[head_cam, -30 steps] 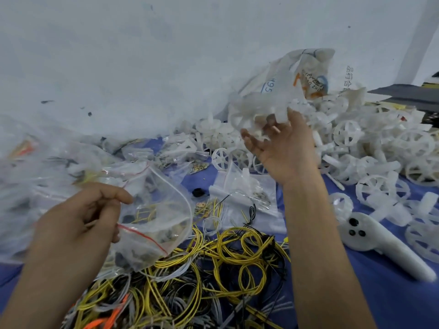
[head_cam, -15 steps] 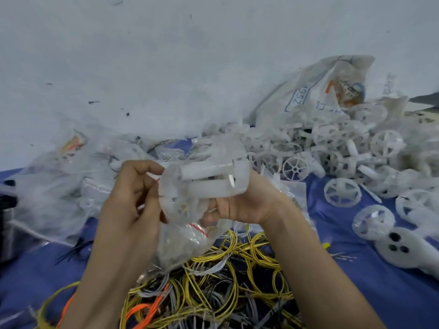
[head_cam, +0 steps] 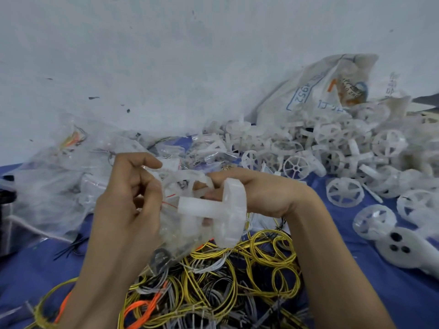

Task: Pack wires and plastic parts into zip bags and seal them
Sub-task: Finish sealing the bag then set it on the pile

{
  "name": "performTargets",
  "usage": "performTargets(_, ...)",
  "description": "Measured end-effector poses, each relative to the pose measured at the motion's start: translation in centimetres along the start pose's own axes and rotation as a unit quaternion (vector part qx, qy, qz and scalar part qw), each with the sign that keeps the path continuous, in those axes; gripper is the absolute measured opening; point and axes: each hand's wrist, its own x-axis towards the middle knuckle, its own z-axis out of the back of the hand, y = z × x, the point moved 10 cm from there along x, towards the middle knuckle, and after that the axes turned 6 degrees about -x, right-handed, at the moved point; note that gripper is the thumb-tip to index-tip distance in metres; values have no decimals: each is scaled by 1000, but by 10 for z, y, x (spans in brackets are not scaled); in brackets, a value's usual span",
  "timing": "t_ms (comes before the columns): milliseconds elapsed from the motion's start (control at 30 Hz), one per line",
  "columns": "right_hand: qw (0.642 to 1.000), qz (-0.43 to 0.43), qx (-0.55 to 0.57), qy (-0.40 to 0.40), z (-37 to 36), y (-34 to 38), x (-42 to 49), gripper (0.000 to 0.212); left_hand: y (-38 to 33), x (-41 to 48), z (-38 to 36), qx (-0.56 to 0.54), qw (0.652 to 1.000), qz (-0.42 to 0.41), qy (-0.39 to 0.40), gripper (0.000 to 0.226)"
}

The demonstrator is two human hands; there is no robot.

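currently left fingers (head_cam: 148, 184) are pinching open a clear zip bag (head_cam: 175, 236), right fingers (head_cam: 215, 178) gripping a white plastic wheel (head_cam: 231, 210) needing deeper pushing

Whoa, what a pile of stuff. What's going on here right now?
A person is packing small parts into bags. The left hand pinches a clear zip bag open at its mouth, and the right hand holds a white plastic part against that opening. The bag is not sealed yet. Below lies a tangle of wires, and a heap of plastic wheels sits to the right on the blue cloth.
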Motion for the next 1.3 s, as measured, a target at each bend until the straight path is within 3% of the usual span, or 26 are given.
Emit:
performTargets(167, 998, 12, -56, 7, 3, 4, -6, 32, 0, 0, -2, 9, 1000, -7, -8, 24)
performTargets(333, 998, 7, -61, 23, 2, 6, -10, 23, 1, 1, 1, 7, 999, -13, -28, 23)
performTargets(467, 991, -48, -121, 18, -2, -7, -4, 21, -11, -3, -21, 34, 996, -46, 63, 22)
performTargets(567, 990, -71, -118, -28, 3, -8, 1, 36, -18, -10, -38, 53, 988, -59, 134, 22)
performTargets(767, 981, -83, -57, -163, 35, -5, -5, 21, -20, -12, -41, 7, 985, -46, 168, 21)
performTargets(867, 953, -68, -219, -195, 27, 13, 2, 28, -20, -11, -43, -21, 990, -32, 134, 21)
performTargets(967, 898, -61, -376, -222, 10, 30, 5, 32, -23, -11, -44, 1, 993, -46, 105, 22)
performTargets(1067, 868, -63, -424, -251, 2, 33, 5, 38, -27, -12, -46, 14, 993, -57, 104, 20)
performTargets(1167, 840, -143, -432, -295, 20, 22, 3, 36, -28, -14, -53, -8, 992, -49, 119, 18)
performTargets(1233, 852, -152, -411, -288, 25, 17, 4, 24, -25, -16, -60, -32, 991, -33, 129, 18)
performTargets(1300, 902, -102, -320, -270, 25, 17, 5, 15, -21, -16, -62, -45, 991, -23, 121, 19)
